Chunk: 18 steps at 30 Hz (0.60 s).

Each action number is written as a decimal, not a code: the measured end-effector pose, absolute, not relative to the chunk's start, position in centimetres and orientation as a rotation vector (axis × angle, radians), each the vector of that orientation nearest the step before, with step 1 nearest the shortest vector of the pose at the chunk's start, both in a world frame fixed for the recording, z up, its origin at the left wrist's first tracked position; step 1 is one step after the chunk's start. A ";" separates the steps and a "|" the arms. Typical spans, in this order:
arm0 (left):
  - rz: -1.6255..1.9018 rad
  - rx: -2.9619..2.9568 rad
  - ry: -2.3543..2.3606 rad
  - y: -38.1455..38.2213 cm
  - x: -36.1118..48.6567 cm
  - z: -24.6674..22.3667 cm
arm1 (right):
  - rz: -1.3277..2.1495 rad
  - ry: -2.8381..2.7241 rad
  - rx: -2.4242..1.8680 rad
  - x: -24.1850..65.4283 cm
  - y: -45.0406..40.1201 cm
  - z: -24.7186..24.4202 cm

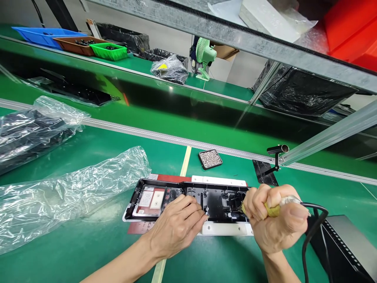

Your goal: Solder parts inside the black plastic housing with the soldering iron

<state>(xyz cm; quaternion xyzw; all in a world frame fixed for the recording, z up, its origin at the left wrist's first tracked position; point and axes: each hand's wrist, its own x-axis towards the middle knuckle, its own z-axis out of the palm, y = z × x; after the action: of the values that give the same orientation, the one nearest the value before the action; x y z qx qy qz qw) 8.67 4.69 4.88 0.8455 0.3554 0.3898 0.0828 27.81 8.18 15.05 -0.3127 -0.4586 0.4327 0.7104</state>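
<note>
A long black plastic housing (216,204) lies open side up in front of me, set between white blocks on a red board. My left hand (178,220) is over its middle, with the fingers bent and drawn together; whatever they may hold is hidden. In a fist at the housing's right end, my right hand (271,216) grips a corded soldering iron (272,210) with a yellow handle. Its tip points down into the housing and is mostly covered by the hand. Behind the housing sits a small black tray (210,159) of tiny silvery metal pieces.
A tubular iron stand (277,157) is at the back right. Clear plastic bags (73,192) spread across the left side. A dark boxy unit (347,243) stands at the right, near the iron's cord. A metal shelf edge (235,31) crosses overhead.
</note>
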 end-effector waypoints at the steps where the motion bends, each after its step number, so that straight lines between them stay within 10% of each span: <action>1: 1.161 2.529 1.063 4.7 8.6 4.8 | 0.965 -1.023 -0.693 27.8 8.1 15.0; 18: 1.158 2.528 1.077 4.7 8.8 5.1 | 0.897 -1.078 -0.699 27.9 7.9 14.9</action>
<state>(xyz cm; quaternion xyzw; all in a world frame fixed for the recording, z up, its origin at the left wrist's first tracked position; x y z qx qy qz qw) 8.82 4.66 5.10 0.8452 0.3599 0.3871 0.0796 27.85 7.89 14.90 -0.3146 -0.4856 0.4042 0.7084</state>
